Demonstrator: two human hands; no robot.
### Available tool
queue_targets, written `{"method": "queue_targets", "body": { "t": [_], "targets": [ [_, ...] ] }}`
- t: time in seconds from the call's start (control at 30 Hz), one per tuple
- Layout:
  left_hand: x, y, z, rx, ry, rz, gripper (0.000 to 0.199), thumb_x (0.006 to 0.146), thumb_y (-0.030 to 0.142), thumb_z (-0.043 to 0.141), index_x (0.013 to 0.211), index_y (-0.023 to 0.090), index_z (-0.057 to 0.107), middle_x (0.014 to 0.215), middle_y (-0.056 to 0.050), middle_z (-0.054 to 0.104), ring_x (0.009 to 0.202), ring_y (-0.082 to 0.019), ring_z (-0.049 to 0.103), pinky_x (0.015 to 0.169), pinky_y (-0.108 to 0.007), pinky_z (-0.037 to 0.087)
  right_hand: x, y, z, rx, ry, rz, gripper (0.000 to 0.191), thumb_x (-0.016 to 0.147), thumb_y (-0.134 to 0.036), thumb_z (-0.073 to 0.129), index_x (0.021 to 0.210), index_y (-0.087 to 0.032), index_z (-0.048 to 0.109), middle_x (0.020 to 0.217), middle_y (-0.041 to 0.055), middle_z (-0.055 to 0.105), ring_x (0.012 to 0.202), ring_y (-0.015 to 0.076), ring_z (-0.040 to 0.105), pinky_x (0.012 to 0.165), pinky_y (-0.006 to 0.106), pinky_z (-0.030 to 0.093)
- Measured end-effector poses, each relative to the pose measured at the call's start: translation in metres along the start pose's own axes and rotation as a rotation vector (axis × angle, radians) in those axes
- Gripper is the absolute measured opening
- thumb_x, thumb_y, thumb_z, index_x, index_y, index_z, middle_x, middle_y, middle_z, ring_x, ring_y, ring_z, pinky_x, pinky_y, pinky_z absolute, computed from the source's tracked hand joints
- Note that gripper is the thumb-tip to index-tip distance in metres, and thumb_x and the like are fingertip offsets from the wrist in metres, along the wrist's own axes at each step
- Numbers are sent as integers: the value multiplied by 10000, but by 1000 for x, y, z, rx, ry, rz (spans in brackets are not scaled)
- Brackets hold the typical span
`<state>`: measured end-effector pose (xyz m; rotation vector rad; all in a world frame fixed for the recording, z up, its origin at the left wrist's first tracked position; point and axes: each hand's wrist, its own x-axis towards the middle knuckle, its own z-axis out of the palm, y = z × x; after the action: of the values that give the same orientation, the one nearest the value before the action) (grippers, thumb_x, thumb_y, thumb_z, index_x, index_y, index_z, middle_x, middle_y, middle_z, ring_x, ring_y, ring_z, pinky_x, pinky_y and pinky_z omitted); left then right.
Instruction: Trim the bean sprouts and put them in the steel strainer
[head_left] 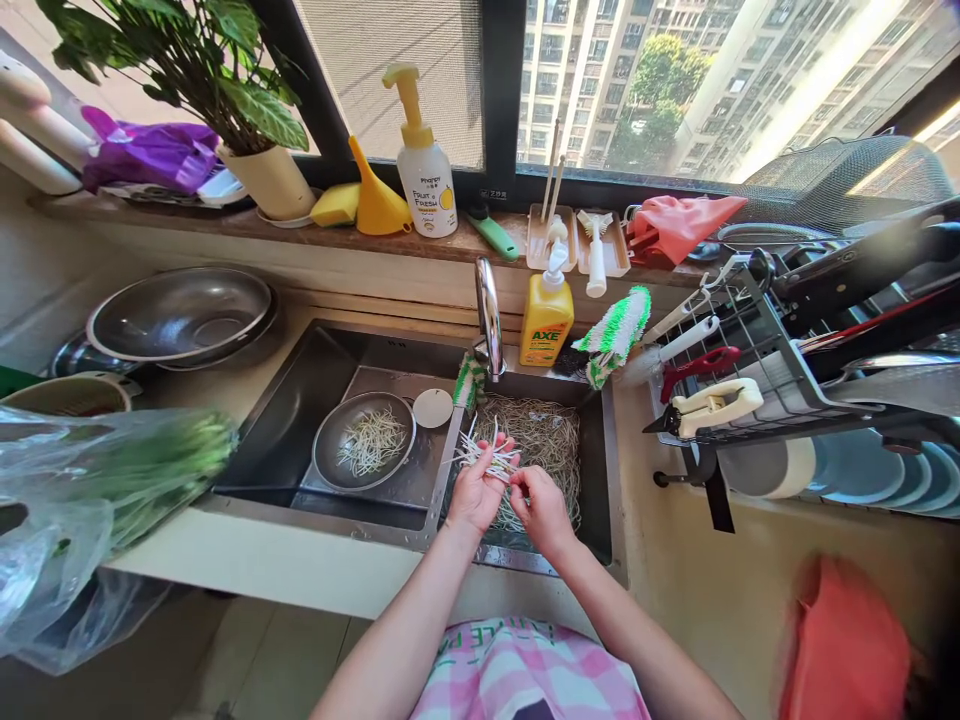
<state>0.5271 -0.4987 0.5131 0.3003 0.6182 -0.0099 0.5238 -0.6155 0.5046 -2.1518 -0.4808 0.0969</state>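
Note:
Over the right basin of the sink, my left hand (482, 492) is closed around a small bunch of bean sprouts (491, 458), pale stems sticking out past the thumb. Close beside it, my right hand (541, 508) pinches at the right end of that bunch; what lies between its fingertips is too small to make out. Below both hands, a tangled mass of bean sprouts (551, 425) fills much of the right basin. In the left basin, a round metal bowl (322, 455) holds a smaller heap of bean sprouts (373, 440).
A faucet (489, 315) rises behind the basins, beside a yellow dish soap bottle (546, 325). On the right stands a dish rack (780, 350) with knives and plates. Bagged green vegetables (172, 470) lie at left, near a stacked metal pan (180, 312). A white round lid (433, 408) sits by the bowl.

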Motion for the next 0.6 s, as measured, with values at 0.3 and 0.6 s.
{"method": "queue_targets", "body": {
  "t": [0.3,0.6],
  "targets": [
    [-4,8,-6,-52,0,5,102,764,80,493,781,157,559,983,-48,627,1011,-213,548,881,-423,427,-1,5,11,669,60,398,127,760,-297,443,711,-181,430,609,-35,451,525,93,415,499,197,358],
    [-11,128,-50,189,165,183,120,746,42,466,752,134,542,911,-76,642,924,-221,591,776,-397,490,-5,115,45,-208,-320,436,161,751,-199,407,730,-138,554,683,26,593,647,129,541,608,214,391]
  ]
}}
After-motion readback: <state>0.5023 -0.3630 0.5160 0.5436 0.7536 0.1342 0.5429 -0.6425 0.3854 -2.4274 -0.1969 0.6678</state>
